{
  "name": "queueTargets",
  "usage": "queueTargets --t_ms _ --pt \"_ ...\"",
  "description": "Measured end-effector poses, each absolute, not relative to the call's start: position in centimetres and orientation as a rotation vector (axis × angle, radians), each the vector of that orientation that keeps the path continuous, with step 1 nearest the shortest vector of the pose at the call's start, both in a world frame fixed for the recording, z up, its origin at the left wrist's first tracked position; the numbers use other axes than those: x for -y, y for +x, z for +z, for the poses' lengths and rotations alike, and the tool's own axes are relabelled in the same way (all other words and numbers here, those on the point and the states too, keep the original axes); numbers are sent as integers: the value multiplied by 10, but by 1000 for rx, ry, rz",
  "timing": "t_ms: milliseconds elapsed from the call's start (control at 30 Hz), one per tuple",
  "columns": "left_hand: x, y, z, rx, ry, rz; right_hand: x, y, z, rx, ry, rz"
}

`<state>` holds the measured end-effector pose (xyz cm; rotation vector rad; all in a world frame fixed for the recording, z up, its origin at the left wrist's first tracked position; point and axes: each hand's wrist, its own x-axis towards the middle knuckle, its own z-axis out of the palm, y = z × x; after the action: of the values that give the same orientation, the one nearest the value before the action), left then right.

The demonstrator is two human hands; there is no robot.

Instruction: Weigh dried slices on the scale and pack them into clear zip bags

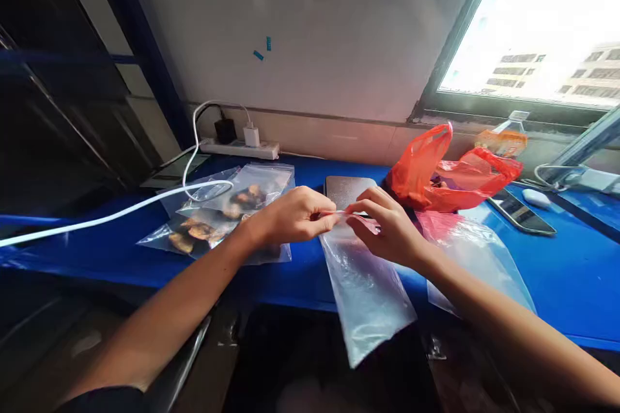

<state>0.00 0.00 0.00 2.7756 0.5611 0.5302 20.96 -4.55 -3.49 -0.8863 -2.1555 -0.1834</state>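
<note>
Both left hand (299, 214) and right hand (387, 227) pinch a clear plastic bag's (365, 293) rim, likely surest for slippery film below.

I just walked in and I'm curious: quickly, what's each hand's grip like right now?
Left hand: closed, pinching the top edge of a clear plastic bag.
Right hand: closed, pinching the same edge.

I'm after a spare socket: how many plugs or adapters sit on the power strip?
2: a black one towards the left of the power strip, and a white adapter to its right.
</note>
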Motion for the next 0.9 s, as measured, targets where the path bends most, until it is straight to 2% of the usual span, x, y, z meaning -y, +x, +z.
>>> queueTargets --t_ms 200,533,900 --pt "1 12 -3 -441 2792 480 51 211 -35 2259 -886 -242" --pt "9 13 -7 -413 2950 652 53 206 -40 2232 -841 -10" --pt "13 2 9 -288 2865 1060 40 216 -27 2133 -840 -357"
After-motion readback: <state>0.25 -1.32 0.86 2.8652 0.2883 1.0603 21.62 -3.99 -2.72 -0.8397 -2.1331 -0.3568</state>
